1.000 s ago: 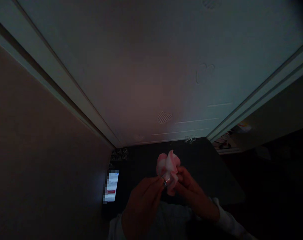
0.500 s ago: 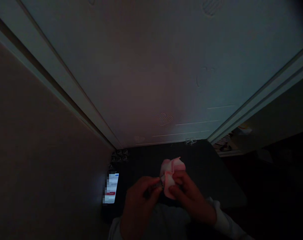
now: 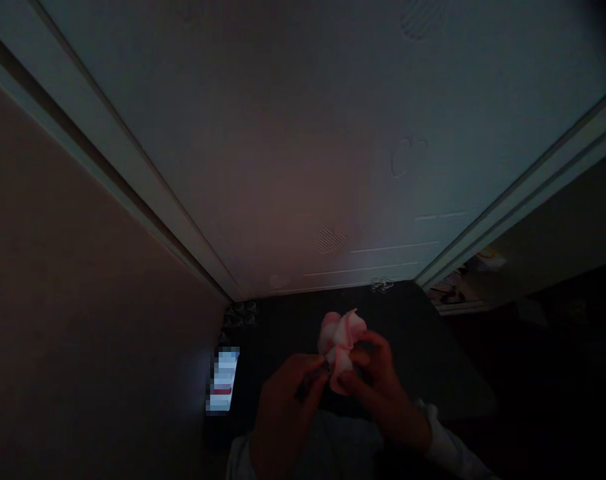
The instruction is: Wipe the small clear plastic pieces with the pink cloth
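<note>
A pink-and-white petalled piece (image 3: 337, 333), which looks like an artificial flower, is held over a dark surface in front of me. My right hand (image 3: 380, 373) pinches its petals from the right, thumb below and fingers above. On the other side, my left hand (image 3: 290, 393) is closed, thumb and forefinger pressed together at the flower's left edge. A small dark object (image 3: 307, 383) shows in the left hand's grip; the dim light hides what it is. Both hands meet at the flower's lower part.
A lit phone (image 3: 223, 380) lies on the dark tabletop (image 3: 433, 360) at left, near a brown panel. Several small shiny items (image 3: 240, 312) sit at the back left corner, and a clear cluster (image 3: 381, 285) by the white wall (image 3: 283, 167). Shelved items (image 3: 450, 287) stand at right.
The flower has tilted slightly, its top shifting a little left. My left hand has moved slightly right. Both hands keep their grip. The view has dimmed.
</note>
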`<action>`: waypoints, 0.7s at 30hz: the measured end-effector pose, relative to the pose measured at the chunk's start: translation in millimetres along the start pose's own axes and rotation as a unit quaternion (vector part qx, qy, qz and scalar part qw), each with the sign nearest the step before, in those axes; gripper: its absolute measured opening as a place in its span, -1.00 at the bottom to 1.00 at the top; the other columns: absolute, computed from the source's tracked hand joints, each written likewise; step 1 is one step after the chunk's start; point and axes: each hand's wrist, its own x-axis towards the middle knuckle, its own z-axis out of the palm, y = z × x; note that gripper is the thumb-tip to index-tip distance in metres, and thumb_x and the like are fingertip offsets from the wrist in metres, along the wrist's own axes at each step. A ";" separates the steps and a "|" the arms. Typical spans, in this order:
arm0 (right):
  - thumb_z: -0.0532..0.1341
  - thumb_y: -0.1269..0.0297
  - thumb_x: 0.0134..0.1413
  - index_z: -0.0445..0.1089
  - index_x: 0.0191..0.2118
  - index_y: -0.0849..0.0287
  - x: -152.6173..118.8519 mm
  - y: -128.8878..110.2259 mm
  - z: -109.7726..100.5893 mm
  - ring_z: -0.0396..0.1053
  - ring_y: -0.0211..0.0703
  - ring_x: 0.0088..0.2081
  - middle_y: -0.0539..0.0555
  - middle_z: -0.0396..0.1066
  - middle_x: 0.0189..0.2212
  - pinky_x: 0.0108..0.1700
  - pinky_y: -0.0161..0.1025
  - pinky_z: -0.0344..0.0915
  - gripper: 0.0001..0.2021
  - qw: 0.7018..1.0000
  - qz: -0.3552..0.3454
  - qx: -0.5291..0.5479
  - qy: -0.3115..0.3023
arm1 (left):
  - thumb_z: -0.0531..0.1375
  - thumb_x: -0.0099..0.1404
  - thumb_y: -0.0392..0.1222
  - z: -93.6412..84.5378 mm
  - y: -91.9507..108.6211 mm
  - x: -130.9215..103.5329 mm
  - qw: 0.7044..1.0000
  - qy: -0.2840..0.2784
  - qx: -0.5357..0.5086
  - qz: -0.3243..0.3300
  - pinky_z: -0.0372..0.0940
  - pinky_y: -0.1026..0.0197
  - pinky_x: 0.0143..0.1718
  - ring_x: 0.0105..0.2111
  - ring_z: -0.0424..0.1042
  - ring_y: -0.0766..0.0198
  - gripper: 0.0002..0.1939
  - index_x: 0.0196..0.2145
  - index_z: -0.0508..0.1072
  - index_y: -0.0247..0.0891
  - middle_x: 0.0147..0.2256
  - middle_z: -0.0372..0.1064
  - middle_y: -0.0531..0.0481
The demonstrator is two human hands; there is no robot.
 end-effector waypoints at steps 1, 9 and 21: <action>0.23 0.22 0.08 0.03 0.07 -0.07 0.0 0.0 -1.2 0.39 -0.10 -0.21 0.00 0.45 -0.29 -0.19 -0.17 0.31 -0.52 1.000 -0.003 -0.008 0.002 | 0.19 0.14 -0.35 -0.2 -0.6 0.1 1.000 -0.002 0.008 0.008 0.40 0.29 -0.34 -0.39 0.49 0.27 -0.83 -0.29 0.52 -0.26 -0.36 0.53 -0.02; 0.19 0.17 0.15 0.31 -0.14 -0.09 1.5 -10.1 -2.7 0.38 -0.21 -0.28 -0.05 0.43 -0.29 -0.26 -0.32 0.29 -0.84 0.998 0.014 0.041 -0.047 | 0.18 0.16 -0.40 -1.2 -2.7 -0.9 0.998 -0.002 0.040 0.053 0.42 0.34 -0.39 -0.41 0.51 0.29 -0.83 -0.28 0.50 -0.27 -0.37 0.54 -0.01; 0.20 0.06 0.10 0.34 -0.33 0.07 8.1 -4.8 -2.1 0.31 -0.24 -0.49 -0.07 0.39 -0.50 -0.37 -0.30 0.25 -0.80 0.985 0.043 0.164 -0.042 | -0.01 0.39 -0.22 0.2 -3.1 0.0 0.954 0.056 0.155 0.251 0.47 0.35 -0.33 -0.36 0.55 0.30 -0.75 -0.24 0.46 -0.27 -0.35 0.55 -0.07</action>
